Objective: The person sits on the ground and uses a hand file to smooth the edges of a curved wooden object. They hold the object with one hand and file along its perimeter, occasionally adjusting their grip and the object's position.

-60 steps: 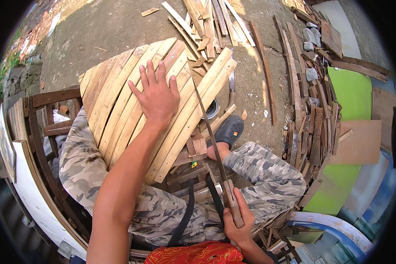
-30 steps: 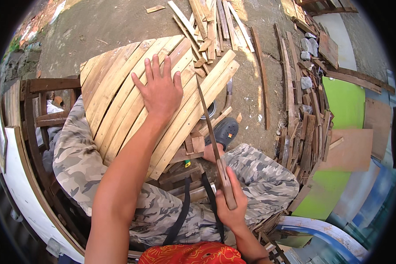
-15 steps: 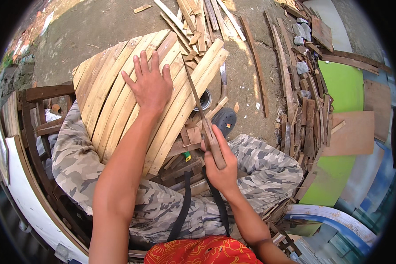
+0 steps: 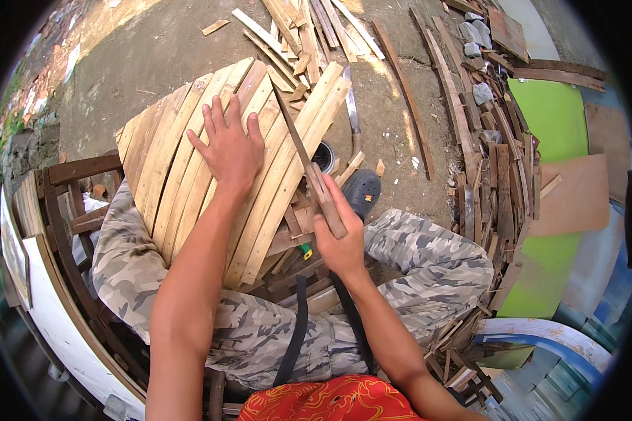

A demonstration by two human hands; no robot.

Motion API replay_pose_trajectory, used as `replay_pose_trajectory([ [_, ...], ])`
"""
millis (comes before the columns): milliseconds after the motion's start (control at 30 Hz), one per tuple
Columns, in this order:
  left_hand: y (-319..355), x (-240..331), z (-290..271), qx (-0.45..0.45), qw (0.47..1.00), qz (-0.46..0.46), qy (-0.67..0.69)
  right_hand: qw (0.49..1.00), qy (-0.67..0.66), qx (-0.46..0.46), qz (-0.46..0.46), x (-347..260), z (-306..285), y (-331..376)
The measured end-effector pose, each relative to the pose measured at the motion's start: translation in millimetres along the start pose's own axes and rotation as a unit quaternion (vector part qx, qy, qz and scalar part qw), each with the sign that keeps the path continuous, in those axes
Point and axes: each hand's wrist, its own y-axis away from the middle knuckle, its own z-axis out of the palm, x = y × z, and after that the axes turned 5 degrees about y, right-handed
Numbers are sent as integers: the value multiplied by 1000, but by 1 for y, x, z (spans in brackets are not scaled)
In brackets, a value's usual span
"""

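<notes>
A panel of pale wooden slats (image 4: 168,161) lies tilted over my lap, its slats side by side and its far end cut unevenly. My left hand (image 4: 235,156) presses flat on its upper middle with the fingers spread. My right hand (image 4: 343,242) is wrapped round the wooden handle of a handsaw (image 4: 296,135). The narrow dark blade slants up and left from the hand across the right-hand slats, its tip near their far ends. Two slats at the right reach farther out than those beside them. The blade's toothed edge is too fine to make out.
Loose sticks and offcuts (image 4: 295,31) lie on the ground ahead. A machete-like blade (image 4: 352,105) and a round dark tin (image 4: 323,156) are beyond the panel. Stacked scrap wood (image 4: 502,182) lines the right, by green boards (image 4: 551,126). A dark wooden frame (image 4: 81,168) stands left.
My right hand and the saw have moved away from me and slightly left, the blade sliding along the slats. The left hand stays flat on the panel; the view has shifted slightly.
</notes>
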Motion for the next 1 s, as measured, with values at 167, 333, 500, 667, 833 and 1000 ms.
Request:
replay_pose_trajectory([
  [167,0,-2,9,6,1000,6,-19,997,44,-27,52,-66,-69,113],
  [333,0,-2,6,9,1000,15,-20,998,-53,-7,30,-31,3,-22],
  [500,-3,2,0,-6,1000,17,-18,995,-45,-52,69,-6,17,-22],
  [667,-3,-4,9,4,1000,22,-16,997,33,-49,46,-51,-87,133],
  [833,1,-8,11,-1,1000,26,-17,998,-22,-30,41,-39,-35,30],
  [1000,-6,2,0,-19,999,-2,-28,992,-117,38,-21,11,27,-39],
])
